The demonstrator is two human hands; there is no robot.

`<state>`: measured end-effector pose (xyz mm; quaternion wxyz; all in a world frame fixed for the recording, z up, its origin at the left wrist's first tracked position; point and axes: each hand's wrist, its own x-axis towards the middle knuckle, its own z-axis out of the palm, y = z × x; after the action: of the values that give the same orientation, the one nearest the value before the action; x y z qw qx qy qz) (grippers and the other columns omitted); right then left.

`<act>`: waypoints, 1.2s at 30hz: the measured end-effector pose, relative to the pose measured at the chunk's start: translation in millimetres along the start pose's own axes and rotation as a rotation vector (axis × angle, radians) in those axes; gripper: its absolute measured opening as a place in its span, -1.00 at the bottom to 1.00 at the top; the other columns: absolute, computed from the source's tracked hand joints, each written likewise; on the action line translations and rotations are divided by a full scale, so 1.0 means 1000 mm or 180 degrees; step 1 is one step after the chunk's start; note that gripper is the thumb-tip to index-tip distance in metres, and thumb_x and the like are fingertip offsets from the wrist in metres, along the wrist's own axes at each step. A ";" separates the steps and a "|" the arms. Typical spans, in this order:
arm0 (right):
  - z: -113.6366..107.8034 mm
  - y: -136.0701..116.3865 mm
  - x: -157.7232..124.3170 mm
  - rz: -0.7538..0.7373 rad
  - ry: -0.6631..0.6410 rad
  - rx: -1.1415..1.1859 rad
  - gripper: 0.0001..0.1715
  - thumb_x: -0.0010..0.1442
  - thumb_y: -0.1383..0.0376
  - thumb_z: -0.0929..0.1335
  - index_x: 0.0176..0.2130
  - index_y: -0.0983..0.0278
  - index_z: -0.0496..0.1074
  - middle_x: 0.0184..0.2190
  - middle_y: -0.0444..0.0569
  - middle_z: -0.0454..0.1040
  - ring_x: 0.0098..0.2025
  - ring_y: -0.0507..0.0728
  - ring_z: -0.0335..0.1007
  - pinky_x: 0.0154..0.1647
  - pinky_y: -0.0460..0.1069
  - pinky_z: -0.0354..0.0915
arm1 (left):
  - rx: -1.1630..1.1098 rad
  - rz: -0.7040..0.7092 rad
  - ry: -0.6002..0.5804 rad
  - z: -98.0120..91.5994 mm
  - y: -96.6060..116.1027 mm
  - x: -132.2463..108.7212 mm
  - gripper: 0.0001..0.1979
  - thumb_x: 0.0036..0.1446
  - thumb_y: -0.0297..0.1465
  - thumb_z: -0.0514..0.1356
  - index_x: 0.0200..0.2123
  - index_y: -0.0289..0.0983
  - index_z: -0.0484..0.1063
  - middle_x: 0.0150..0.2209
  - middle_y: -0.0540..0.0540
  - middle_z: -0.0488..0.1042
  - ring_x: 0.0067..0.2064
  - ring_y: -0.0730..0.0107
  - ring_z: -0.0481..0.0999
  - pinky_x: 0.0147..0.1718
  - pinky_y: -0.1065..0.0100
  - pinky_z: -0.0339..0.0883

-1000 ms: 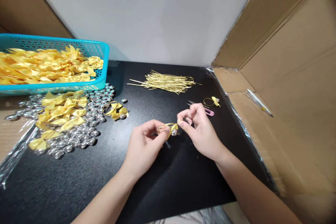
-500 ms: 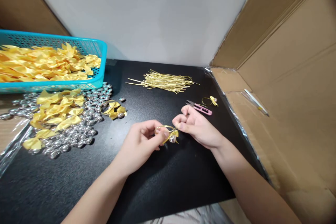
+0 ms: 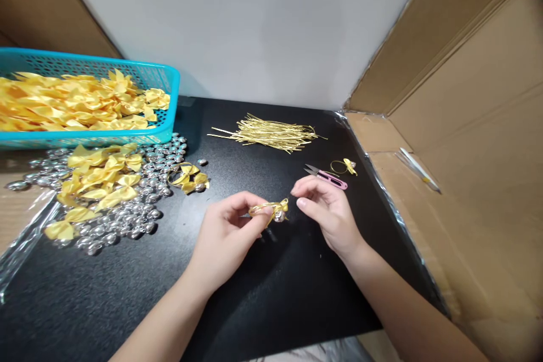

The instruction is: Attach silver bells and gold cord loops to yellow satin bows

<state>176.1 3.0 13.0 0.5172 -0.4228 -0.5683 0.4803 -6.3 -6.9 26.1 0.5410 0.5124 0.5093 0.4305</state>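
Observation:
My left hand (image 3: 227, 232) pinches a small gold wire ring with a yellow bow and a silver bell (image 3: 271, 209) just above the black table (image 3: 271, 288). My right hand (image 3: 328, 209) hovers close to the right of the bow, its fingers loosely curled and apart from the ring, nothing in them. Pink-handled snips (image 3: 328, 177) lie just behind my right hand. A finished ring with a bow (image 3: 344, 166) rests next to the snips.
A turquoise basket (image 3: 97, 137) full of yellow bows stands at the back left. In front of it lie silver bells (image 3: 127, 220), loose yellow bows (image 3: 99, 178) and finished rings (image 3: 186, 175). Gold wire ties (image 3: 267, 133) lie at the back. A cardboard box (image 3: 458, 181) rises on the right.
My right hand has let go of the ring's bow end and drawn slightly away to the right. My left hand keeps its pinch on the ring.

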 end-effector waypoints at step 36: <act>0.008 0.002 0.000 0.0936 -0.0175 0.1148 -0.81 0.08 0.20 0.47 -0.39 0.28 0.48 -0.31 -0.08 0.59 -0.26 0.03 0.50 -0.12 -0.02 0.38 | -0.1104 -0.0582 -0.0463 -0.003 -0.009 0.003 -0.92 0.05 -0.34 0.37 -0.35 -0.19 0.60 -0.42 0.04 0.57 -0.38 0.53 0.53 -0.41 0.58 0.46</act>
<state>167.7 2.0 10.9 0.4932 -0.3886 -0.4194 0.6556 -9.9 -4.6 17.3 0.6933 0.3931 0.4316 0.4227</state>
